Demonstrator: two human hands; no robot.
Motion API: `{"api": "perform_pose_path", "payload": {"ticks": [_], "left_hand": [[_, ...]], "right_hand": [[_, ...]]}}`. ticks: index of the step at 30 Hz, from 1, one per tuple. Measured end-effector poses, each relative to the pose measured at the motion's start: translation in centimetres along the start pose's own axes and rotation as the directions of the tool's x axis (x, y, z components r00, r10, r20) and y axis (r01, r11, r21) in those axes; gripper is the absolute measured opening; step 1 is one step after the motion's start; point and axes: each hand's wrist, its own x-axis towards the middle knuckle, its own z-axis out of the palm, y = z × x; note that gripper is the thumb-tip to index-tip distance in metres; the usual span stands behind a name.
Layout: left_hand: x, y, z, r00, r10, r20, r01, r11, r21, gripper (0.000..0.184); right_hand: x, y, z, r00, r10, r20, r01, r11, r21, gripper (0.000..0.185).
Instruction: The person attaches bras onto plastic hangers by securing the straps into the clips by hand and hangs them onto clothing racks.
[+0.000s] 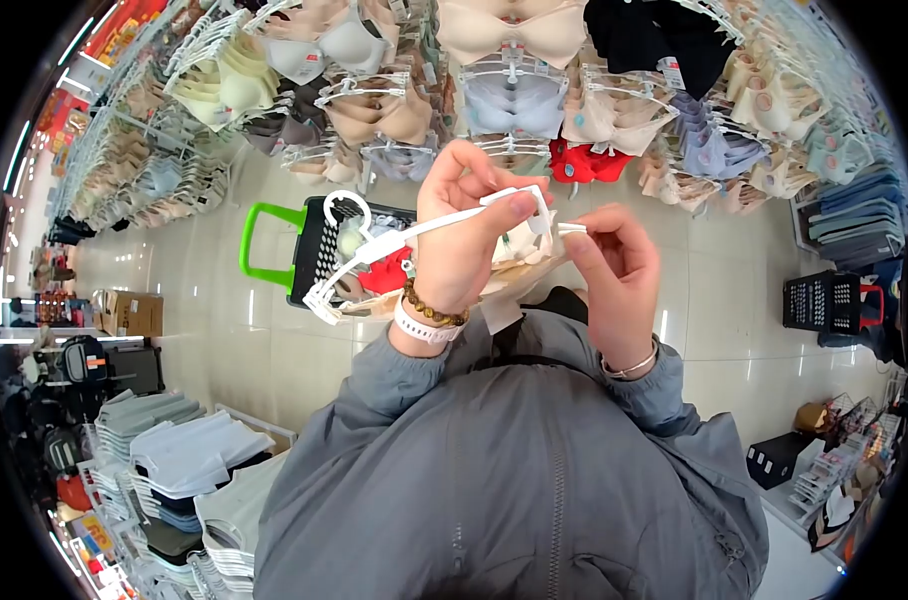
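Grey jacket (494,470) above pale tiled shop floor (719,300).

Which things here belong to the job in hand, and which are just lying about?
In use: left hand, right hand, white hanger, pale garment; perhaps the green-handled basket.
Just about: cardboard box, red-handled basket, racked bras.

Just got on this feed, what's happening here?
A person in a shop is working on a white hanger with a pale garment beneath it. The left hand grips the hanger; the right hand pinches a thin white piece, strap or hanger part, unclear. A black basket holding a red item stands nearby, with bras racked ahead.
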Motion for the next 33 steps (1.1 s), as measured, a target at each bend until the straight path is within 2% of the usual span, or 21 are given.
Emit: {"api": "perform_pose_path", "payload": {"ticks": [6, 13, 15, 17, 22, 27, 29, 33], "left_hand": [[0.3, 0.1, 0.6, 0.999, 0.038, 0.000, -0.038, 0.999, 0.022, 0.036], [0.0, 0.0, 0.8, 1.000, 0.010, 0.011, -0.010, 1.000, 0.023, 0.038], [-0.1, 0.0, 0.8, 1.000, 0.003, 0.010, -0.003, 1.000, 0.028, 0.038], [-0.1, -0.2, 0.8, 1.000, -0.004, 0.009, 0.003, 0.999, 0.040, 0.033], [-0.2, -0.4, 0.8, 0.999, -0.038, 0.027, 0.038, 0.999, 0.001, 0.036], [-0.3, -0.4, 1.0, 0.991, -0.131, 0.036, 0.132, 0.990, -0.051, 0.039], [-0.3, -0.6, 0.9, 0.984, -0.175, 0.029, 0.177, 0.978, -0.109, 0.038], [-0.2, -1.1, 0.9, 0.987, -0.157, 0.033, 0.160, 0.984, -0.080, 0.038]], "right_hand": [[0.4, -1.0, 0.1, 0.999, 0.041, 0.003, -0.041, 0.996, -0.074, 0.009], [0.2, -1.4, 0.2, 0.994, 0.101, -0.046, -0.104, 0.992, -0.072, 0.008], [0.1, -1.5, 0.3, 0.991, 0.124, -0.040, -0.125, 0.992, -0.011, 0.009], [0.1, -1.3, 0.2, 0.992, 0.122, -0.029, -0.121, 0.992, 0.016, 0.010], [0.4, -0.7, -0.2, 0.998, 0.069, -0.016, -0.067, 0.996, 0.063, 0.014], [0.8, -1.0, -1.1, 0.995, -0.015, 0.099, 0.014, 1.000, 0.013, 0.017], [0.9, -1.1, -1.2, 0.995, -0.004, 0.101, 0.003, 1.000, 0.011, 0.016], [0.9, -1.1, -1.5, 0.997, 0.031, 0.073, -0.032, 0.999, 0.002, 0.017]]}}
